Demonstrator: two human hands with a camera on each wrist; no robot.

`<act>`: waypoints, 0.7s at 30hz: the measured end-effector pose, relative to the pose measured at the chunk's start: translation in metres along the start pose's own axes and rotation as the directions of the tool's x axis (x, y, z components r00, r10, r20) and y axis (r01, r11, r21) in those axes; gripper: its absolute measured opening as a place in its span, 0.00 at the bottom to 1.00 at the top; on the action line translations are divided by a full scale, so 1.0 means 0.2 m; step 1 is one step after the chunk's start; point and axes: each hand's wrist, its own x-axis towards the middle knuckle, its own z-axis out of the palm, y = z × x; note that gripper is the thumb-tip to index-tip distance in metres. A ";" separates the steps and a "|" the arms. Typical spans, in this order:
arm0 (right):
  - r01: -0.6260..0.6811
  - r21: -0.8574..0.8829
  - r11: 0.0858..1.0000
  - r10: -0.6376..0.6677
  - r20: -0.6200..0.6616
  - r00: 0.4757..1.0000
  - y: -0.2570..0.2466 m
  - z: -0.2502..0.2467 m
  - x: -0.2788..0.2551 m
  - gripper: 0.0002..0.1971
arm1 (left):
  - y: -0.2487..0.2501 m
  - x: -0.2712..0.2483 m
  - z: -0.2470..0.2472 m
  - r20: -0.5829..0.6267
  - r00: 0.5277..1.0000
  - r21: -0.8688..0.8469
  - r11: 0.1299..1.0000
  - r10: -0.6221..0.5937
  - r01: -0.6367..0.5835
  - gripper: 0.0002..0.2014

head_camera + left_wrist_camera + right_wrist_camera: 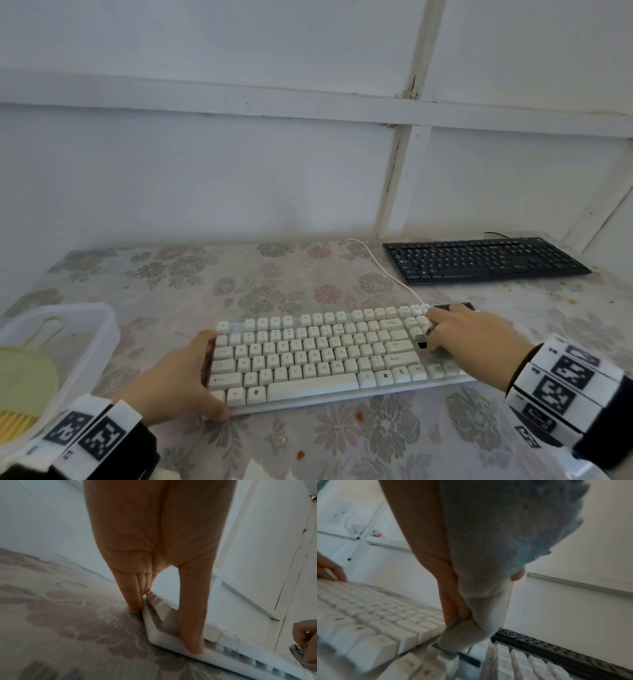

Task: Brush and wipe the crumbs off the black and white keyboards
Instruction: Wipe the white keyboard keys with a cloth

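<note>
The white keyboard [308,356] lies in front of me on the flowered tablecloth [274,274]. My left hand [214,377] steadies its left end. In the left wrist view the straight fingers [133,601] lie along the keyboard's side [161,637] and the thumb rests on its front corner. My right hand [442,329] sits over the keys at the right end and grips a grey cloth [488,547], whose bunched tip touches the white keyboard [368,615]. The black keyboard [479,260] lies at the back right, apart from both hands, and shows behind the cloth [556,650].
A clear plastic box [102,329] at the left holds a pale green brush [24,380]. Orange crumbs [359,415] lie on the tablecloth in front of the white keyboard. Its white cable [383,270] runs toward the back wall.
</note>
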 end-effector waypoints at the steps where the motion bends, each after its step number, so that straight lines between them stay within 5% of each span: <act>1: -0.004 0.009 1.000 0.004 -0.018 1.000 0.03 0.00 0.01 0.08 | 0.00 0.00 0.00 0.000 1.000 0.004 1.000 0.000 0.000 0.52; 8: -0.024 0.219 0.975 0.033 -0.040 0.999 0.11 0.07 -0.02 0.11 | 0.00 0.00 0.00 -0.003 1.000 -0.002 1.000 0.001 -0.001 0.52; 13: -0.125 0.090 0.988 0.121 0.047 0.992 0.12 0.15 -0.08 0.17 | 0.01 0.01 0.00 -0.005 1.000 -0.004 1.000 0.007 -0.007 0.52; 18: -0.035 -0.097 0.995 0.034 -0.009 0.999 0.09 0.07 -0.10 0.21 | 0.00 0.01 0.00 -0.010 1.000 -0.007 1.000 0.006 -0.006 0.51; 21: -0.078 0.001 0.997 0.078 0.017 0.997 0.10 0.08 -0.07 0.13 | 0.00 0.01 0.00 -0.010 1.000 -0.014 1.000 0.007 -0.007 0.52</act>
